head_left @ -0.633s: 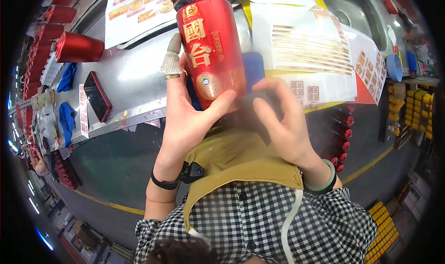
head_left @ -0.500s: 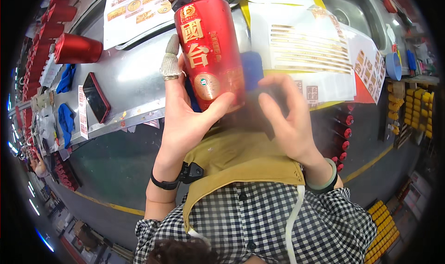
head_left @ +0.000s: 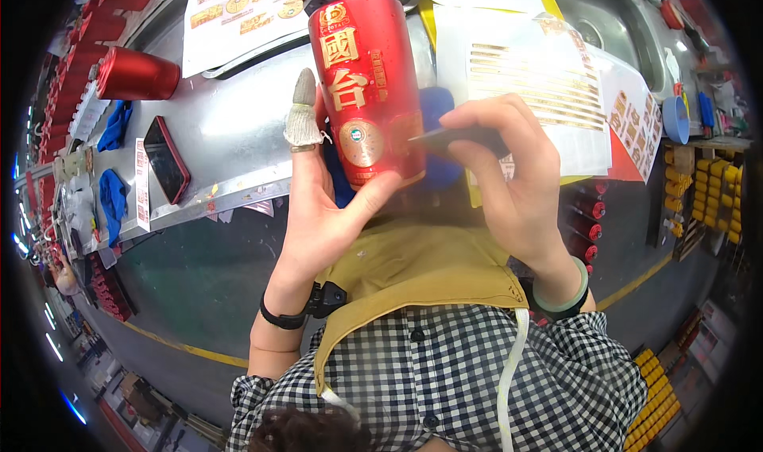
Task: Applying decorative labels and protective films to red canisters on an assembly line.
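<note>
My left hand is closed round the lower left side of a red bottle with raised gold characters and a round gold label. A pale knitted cover and a grey tip sit on one of its fingers; its thumb presses the bottle's lower front. In my right hand, thumb and fingers pinch a dark, thin, pointed tool, perhaps a scraper. Its tip is at the bottle's lower right side, by a faint rectangular label; whether it touches, I cannot tell. The bottle leans on a blue cloth.
On the metal table lie another red bottle, a phone and blue cloths. Sheets of gold stickers cover the right side, before a sink. A sticker sheet is at the far left.
My right hand has risen a little and moved right, and the dark tool now shows clearly in its pinch, pointing at the bottle. The bottle has shifted slightly right in view.
</note>
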`<state>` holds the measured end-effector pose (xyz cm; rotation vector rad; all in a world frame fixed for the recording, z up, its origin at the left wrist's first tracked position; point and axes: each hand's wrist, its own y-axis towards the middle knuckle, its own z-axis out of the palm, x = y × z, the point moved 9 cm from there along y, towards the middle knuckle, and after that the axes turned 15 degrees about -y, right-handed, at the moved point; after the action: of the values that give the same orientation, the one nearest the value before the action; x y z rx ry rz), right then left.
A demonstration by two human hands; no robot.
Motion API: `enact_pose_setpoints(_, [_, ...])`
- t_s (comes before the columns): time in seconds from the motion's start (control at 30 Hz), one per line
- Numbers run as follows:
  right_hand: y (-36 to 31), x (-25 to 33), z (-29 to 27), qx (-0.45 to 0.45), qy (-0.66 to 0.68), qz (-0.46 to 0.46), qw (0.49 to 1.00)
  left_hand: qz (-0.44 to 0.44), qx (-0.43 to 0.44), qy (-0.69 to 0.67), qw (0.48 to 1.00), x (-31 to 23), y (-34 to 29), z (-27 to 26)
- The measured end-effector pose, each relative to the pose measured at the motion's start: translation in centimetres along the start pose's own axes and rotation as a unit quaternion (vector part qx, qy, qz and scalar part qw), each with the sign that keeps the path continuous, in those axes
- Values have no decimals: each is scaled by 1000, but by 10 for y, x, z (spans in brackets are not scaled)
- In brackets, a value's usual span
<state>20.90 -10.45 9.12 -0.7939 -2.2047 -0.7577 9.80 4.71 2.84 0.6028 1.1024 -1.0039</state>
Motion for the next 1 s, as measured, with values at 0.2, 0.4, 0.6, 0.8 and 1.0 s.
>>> enact_pose_setpoints(0.2, [2,10,-10,-50,-28,-47,997,222,42,345,911,-27,-25,6])
enact_pose_setpoints(0.4, [3,10,-13,-53,-39,-42,997,366,47,482,795,-20,-49,28])
enact_pose_setpoints(0.6, [-4,-2,-13,-62,-25,0,998,424,22,495,758,-15,-57,40])
enact_pose_setpoints(0.8, [-8,-13,-13,-53,17,65,996,317,-45,463,826,-19,-56,15])
enact_pose_setpoints(1.0, [-5,-15,-1,-45,59,67,995,127,-46,124,983,-3,-16,-7])
